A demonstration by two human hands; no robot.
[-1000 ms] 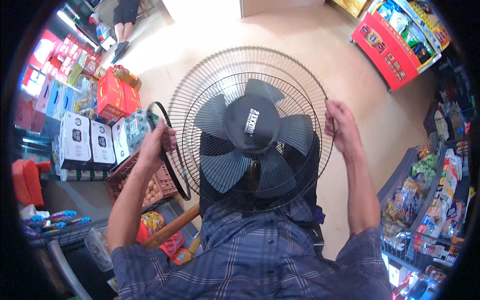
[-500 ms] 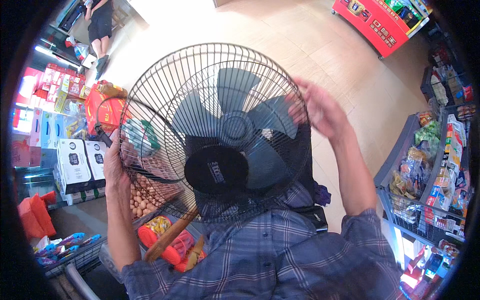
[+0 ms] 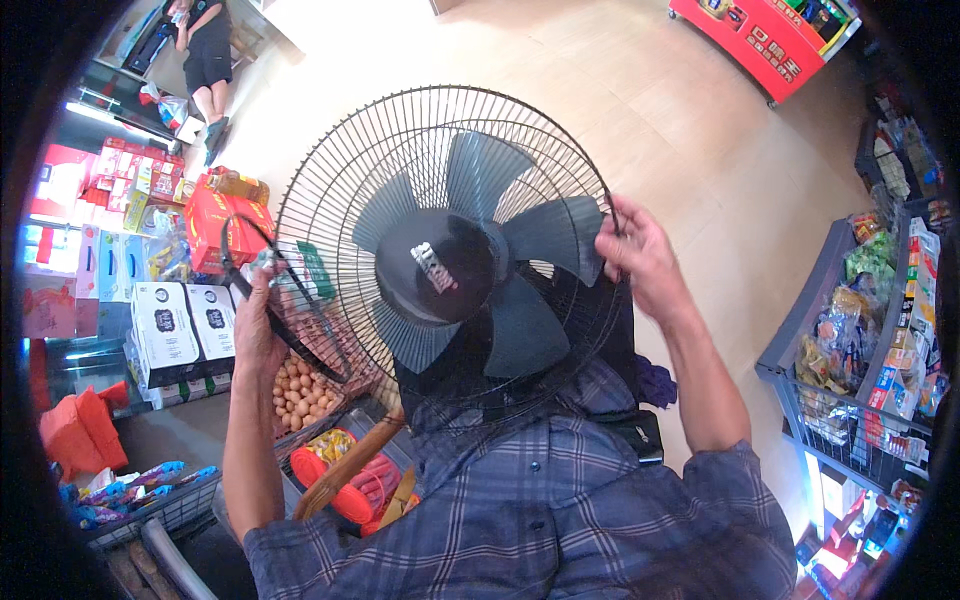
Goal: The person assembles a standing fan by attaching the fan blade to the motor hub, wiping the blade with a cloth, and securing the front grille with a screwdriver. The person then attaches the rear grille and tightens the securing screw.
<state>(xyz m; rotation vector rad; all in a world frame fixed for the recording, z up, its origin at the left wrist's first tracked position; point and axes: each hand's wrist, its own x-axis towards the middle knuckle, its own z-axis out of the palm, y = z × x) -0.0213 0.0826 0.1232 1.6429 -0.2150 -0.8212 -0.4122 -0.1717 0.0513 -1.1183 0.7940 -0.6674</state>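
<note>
Fan at frame centre, pinched at its wire cage by right hand and steadied by left hand clenched on black rim band at centre left; risks slipping onto eggs below if either grip loosens.

At the far left stood a stack of red and pink cartons, with pale blue and white boxes just below them. Nearer, two white boxes with dark square labels stood side by side. A bright red carton sat beside them, toward the middle. A tray of brown eggs lay nearer still. An orange-red bag lay at the near left, with small colourful packets in front of it. A red display stand with printed panels stood at the far right. Shelves of snack bags, green, yellow and red, lined the right side.
</note>
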